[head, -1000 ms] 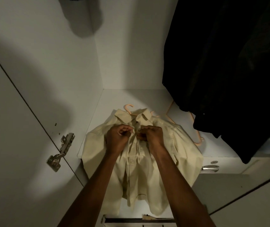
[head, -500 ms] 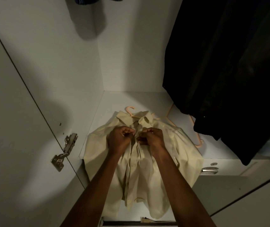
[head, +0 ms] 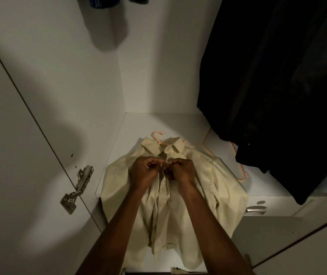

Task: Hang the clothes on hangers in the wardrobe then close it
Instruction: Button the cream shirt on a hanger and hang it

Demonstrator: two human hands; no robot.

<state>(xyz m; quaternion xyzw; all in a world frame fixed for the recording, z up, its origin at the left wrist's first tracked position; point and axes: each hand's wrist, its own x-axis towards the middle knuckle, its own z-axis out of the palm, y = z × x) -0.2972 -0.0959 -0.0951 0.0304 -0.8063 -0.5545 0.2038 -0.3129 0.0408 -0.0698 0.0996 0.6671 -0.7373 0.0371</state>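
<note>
A cream shirt (head: 214,187) lies collar-away on the white wardrobe shelf (head: 158,122), its lower part hanging over the front edge. A peach hanger's hook (head: 157,135) sticks out above the collar. My left hand (head: 143,173) and my right hand (head: 182,170) meet just below the collar, each pinching one side of the shirt's button placket. What the fingertips hold beyond the fabric is too small to tell.
Dark garments (head: 277,86) hang at the right, reaching low over the shelf. A second peach hanger (head: 240,171) lies on the shelf beneath them. The open left door (head: 19,155) carries a metal hinge (head: 77,189). A drawer handle (head: 255,210) sits below the shelf at right.
Both hands stay at the placket below the collar, with small finger shifts. The view has tilted slightly upward, so the shirt sits a little lower in frame.
</note>
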